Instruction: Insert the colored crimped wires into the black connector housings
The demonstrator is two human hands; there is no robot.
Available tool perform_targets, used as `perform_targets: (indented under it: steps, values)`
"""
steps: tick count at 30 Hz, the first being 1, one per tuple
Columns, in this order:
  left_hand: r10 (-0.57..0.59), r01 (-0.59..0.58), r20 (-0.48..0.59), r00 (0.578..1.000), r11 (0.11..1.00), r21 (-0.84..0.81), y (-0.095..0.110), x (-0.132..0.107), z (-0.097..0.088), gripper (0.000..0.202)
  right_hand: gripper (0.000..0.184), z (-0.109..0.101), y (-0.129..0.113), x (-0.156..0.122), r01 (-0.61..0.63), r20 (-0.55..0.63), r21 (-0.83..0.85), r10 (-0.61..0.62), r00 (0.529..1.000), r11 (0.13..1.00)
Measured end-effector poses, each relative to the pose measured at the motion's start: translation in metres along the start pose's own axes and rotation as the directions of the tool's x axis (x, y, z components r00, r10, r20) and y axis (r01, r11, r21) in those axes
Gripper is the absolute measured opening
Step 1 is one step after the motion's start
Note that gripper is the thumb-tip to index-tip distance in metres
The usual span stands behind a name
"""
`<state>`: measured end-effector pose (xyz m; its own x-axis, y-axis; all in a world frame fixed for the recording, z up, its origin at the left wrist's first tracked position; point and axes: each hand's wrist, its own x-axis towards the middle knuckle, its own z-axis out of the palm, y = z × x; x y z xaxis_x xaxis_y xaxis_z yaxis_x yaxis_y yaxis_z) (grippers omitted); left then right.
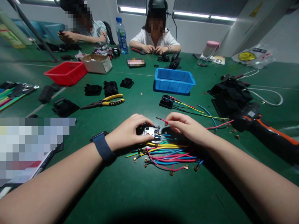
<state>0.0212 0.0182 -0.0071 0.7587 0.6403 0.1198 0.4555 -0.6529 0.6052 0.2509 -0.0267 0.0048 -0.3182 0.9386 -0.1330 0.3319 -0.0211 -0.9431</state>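
No wording is legible: print [122,38] blurs on the bottle [121,34] near the far edge of the table [140,193] and the plastic bag [255,56] by its far-right corner; a yellow triangle [255,10] marks the pillar [248,32].

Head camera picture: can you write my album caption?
Left fingers hold a small module; right fingers pinch a red wire.
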Motion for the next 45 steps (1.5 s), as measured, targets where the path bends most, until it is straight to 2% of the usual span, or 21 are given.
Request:
perform_targets:
  steps: [2, 5, 10, 19, 25, 33, 41, 45]
  values:
    - [0.014, -0.014, 0.000, 1.000, 1.000, -0.011, -0.0007, 0.0001, 0.0005, 0.034, 0.019, 0.0007, -0.0014, -0.0002, -0.026, 0.025, 0.038, 0.025, 0.999, 0.999]
    - [0.026, -0.026, -0.003, 1.000, 1.000, -0.015, -0.0013, 0.0002, 0.0004, 0.034, 0.027, 0.0015, -0.0050, -0.0009, -0.084, 0.070, 0.004, 0.084, 0.994, 0.996]
    - [0.033, -0.032, 0.005, 0.999, 0.999, -0.018, -0.0010, 0.0008, -0.0010, 0.033, 0.030, 0.0008, -0.0081, -0.0019, -0.126, 0.066, -0.055, 0.130, 0.989, 0.990]
    - [-0.002, 0.003, 0.018, 1.000, 0.999, -0.038, 0.0007, 0.0010, -0.0008, 0.034, 0.018, -0.0009, -0.0019, -0.0011, -0.143, 0.090, -0.092, 0.151, 0.984, 0.985]
    - [-0.004, 0.005, 0.019, 1.000, 0.999, -0.050, 0.0010, 0.0002, 0.0001, 0.033, 0.019, -0.0002, -0.0007, -0.0006, -0.121, 0.101, -0.053, 0.126, 0.987, 0.991]
    - [-0.014, 0.014, 0.017, 1.000, 0.999, -0.050, 0.0016, 0.0005, 0.0002, 0.032, 0.018, 0.0014, -0.0018, -0.0005, -0.151, 0.088, -0.063, 0.156, 0.984, 0.987]
    - [-0.012, 0.012, 0.013, 1.000, 0.999, -0.037, 0.0020, 0.0004, 0.0010, 0.032, 0.021, 0.0038, -0.0017, -0.0014, -0.150, 0.106, -0.066, 0.157, 0.982, 0.986]
    - [0.003, -0.003, 0.002, 1.000, 0.999, -0.032, 0.0029, 0.0005, 0.0017, 0.031, 0.030, 0.0055, 0.0019, -0.0012, -0.156, 0.113, -0.076, 0.164, 0.980, 0.985]
